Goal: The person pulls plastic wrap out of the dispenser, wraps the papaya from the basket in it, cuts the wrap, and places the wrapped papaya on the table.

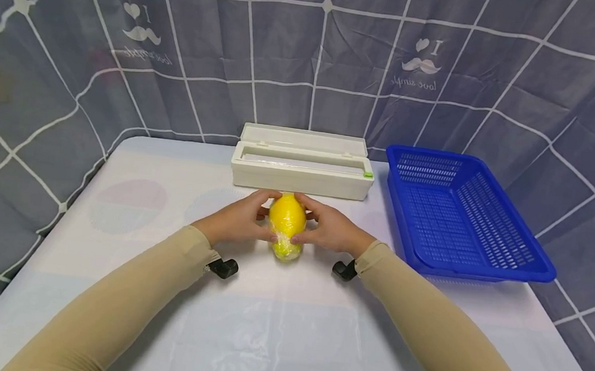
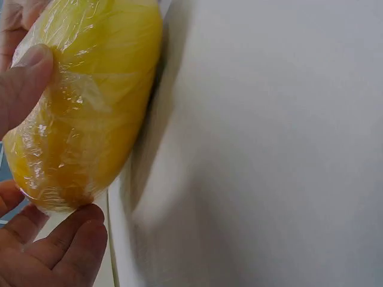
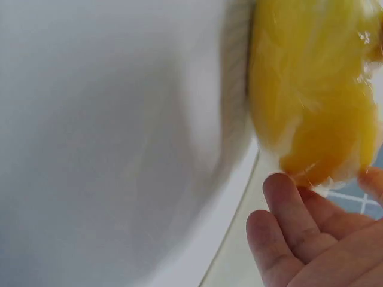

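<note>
A yellow, longish fruit [image 1: 288, 217] wrapped in shiny cling film lies on the table between both hands. My left hand [image 1: 240, 219] holds its left side, thumb near the close end and fingers at the far end. From the right, my right hand [image 1: 333, 229] grips it the same way. In the left wrist view the thumb presses the film on the fruit [image 2: 90, 113], and creases run across the wrap. The right wrist view has fingertips [image 3: 280, 188] at the fruit's rounded end. Just beyond the fruit stands a white cling film dispenser [image 1: 300, 181], its lid raised.
A blue plastic basket [image 1: 483, 269] sits at the right of the table. The dispenser carries a small green slider [image 1: 368, 174] at its right end. A pale patterned cloth [image 1: 261, 337] covers the table, and a grey checked curtain [image 1: 289, 47] hangs around it.
</note>
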{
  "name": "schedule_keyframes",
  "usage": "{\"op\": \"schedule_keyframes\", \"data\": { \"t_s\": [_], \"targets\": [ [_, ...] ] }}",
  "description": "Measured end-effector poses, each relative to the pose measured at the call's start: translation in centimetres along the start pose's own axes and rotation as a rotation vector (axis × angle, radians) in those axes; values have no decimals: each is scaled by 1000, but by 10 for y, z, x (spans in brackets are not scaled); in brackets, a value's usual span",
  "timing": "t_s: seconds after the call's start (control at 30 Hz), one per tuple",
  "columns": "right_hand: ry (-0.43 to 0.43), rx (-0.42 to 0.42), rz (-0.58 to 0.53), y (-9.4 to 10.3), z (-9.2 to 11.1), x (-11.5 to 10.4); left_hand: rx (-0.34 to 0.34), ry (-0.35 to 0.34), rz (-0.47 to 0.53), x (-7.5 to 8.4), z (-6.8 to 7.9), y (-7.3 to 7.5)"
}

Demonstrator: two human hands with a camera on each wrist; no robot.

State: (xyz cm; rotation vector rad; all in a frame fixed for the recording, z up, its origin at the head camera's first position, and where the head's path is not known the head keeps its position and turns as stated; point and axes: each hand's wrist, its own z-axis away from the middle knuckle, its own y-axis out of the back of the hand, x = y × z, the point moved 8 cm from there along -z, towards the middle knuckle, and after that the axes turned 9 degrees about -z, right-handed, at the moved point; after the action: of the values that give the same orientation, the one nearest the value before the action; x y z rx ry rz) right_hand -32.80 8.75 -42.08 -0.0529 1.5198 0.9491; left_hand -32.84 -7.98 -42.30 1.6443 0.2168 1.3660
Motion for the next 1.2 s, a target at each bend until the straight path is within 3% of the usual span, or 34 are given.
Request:
{"op": "schedule_keyframes", "data": {
  "t_s": [0.2, 0.37, 0.57, 0.83, 1.03, 1.2],
  "targets": [
    [-27, 41, 48, 8, 6, 1, -44, -8, -51, 0, 0, -6],
    [-60, -23, 82, 10, 8, 12, -77, 18, -78, -5, 3, -4],
    [-33, -83, 40, 2, 6, 17, -43, 39, -29, -6, 3, -3],
    [12, 76, 103, 5, 6, 6, -5, 46, -69, 0, 2, -7],
    [59, 88, 94, 6, 8, 1, -31, 31, -65, -2, 2, -11],
    [-48, 32, 84, 4, 8, 12, -64, 50, -39, -5, 4, -10]
  ]
}}
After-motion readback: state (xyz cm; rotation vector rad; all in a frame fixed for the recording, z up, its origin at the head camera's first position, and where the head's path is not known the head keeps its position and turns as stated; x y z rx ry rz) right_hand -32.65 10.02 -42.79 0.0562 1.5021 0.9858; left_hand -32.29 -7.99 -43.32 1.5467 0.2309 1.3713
